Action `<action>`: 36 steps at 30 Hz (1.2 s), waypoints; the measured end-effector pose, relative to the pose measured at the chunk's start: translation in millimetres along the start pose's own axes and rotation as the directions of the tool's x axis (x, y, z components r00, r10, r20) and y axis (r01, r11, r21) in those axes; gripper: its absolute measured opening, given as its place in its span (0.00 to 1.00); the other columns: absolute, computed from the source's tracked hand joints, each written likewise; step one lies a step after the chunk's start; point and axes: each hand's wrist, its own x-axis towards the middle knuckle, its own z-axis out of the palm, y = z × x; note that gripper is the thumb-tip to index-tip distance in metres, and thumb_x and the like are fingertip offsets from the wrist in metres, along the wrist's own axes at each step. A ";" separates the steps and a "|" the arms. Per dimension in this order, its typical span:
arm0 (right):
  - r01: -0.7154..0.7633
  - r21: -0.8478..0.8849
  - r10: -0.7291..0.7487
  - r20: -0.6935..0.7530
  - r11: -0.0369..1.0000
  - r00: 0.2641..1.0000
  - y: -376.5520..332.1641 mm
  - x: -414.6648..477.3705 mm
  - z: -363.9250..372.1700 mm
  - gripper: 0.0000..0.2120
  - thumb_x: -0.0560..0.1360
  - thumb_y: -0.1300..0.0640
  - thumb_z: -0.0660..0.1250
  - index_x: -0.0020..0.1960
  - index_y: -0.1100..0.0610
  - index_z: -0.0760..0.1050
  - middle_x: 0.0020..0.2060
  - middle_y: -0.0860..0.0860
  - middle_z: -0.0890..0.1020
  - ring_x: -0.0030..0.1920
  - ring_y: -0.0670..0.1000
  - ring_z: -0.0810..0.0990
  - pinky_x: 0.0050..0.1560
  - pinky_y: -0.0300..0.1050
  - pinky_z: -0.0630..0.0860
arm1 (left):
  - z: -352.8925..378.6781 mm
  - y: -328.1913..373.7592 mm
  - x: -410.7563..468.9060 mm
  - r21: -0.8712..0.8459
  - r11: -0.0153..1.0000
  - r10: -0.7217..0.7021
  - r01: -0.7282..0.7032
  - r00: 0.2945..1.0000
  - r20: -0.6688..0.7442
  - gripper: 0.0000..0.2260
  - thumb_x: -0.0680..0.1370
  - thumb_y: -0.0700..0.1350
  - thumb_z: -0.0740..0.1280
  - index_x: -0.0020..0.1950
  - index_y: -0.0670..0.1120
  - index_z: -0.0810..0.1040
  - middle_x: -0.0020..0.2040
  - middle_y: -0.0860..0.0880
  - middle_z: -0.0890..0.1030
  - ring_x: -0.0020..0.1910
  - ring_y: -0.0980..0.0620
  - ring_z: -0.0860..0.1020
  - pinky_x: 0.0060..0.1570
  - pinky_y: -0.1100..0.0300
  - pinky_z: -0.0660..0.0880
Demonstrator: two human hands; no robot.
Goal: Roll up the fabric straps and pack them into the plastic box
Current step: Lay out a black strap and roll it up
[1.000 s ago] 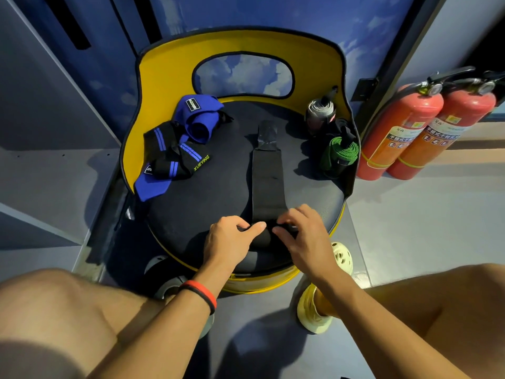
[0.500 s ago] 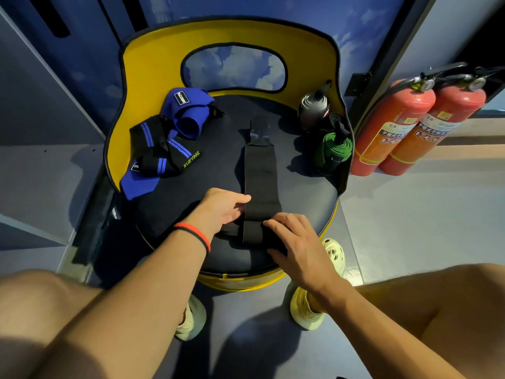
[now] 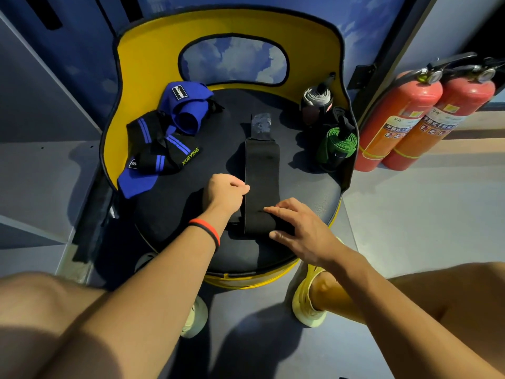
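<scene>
**The right hand (image 3: 297, 231) is pressing the black strap (image 3: 261, 170)**

Its fingers (image 3: 276, 210) are lying nearly straight on the strap's six o'clock end, on the seat (image 3: 314, 192). The left hand (image 3: 225, 192), curled, is touching the nine o'clock edge; whether it is pinching, I cannot tell.

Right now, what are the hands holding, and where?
The left hand pinches the black strap at its left edge; the right hand presses flat on its near end.
</scene>
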 end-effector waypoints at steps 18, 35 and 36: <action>-0.322 0.230 0.324 0.028 0.918 0.946 -22.5 0.5 -10.0 0.23 0.77 0.44 0.71 0.70 0.52 0.77 0.56 0.50 0.79 0.58 0.51 0.79 0.61 0.46 0.76 | -29.1 -17.8 -88.2 0.081 0.995 0.044 -0.054 0.991 0.129 0.11 0.77 0.54 0.73 0.57 0.52 0.84 0.46 0.57 0.82 0.53 0.51 0.81 0.53 0.56 0.77; -0.596 0.373 0.613 0.087 0.711 0.785 -27.4 4.9 -7.4 0.24 0.73 0.33 0.70 0.45 0.55 0.83 0.30 0.50 0.86 0.38 0.49 0.86 0.44 0.47 0.80 | -35.8 -24.4 -82.5 0.238 0.969 0.022 -0.068 0.981 0.191 0.17 0.71 0.64 0.74 0.46 0.52 0.84 0.41 0.53 0.85 0.46 0.51 0.82 0.48 0.51 0.81; -0.610 0.365 0.624 0.094 0.703 0.776 -27.7 6.7 -7.6 0.24 0.74 0.33 0.69 0.44 0.56 0.82 0.29 0.50 0.85 0.38 0.50 0.86 0.45 0.48 0.81 | -34.1 -23.8 -82.9 0.256 0.964 0.020 -0.070 0.980 0.196 0.18 0.71 0.65 0.74 0.46 0.50 0.84 0.41 0.51 0.85 0.45 0.50 0.82 0.46 0.51 0.81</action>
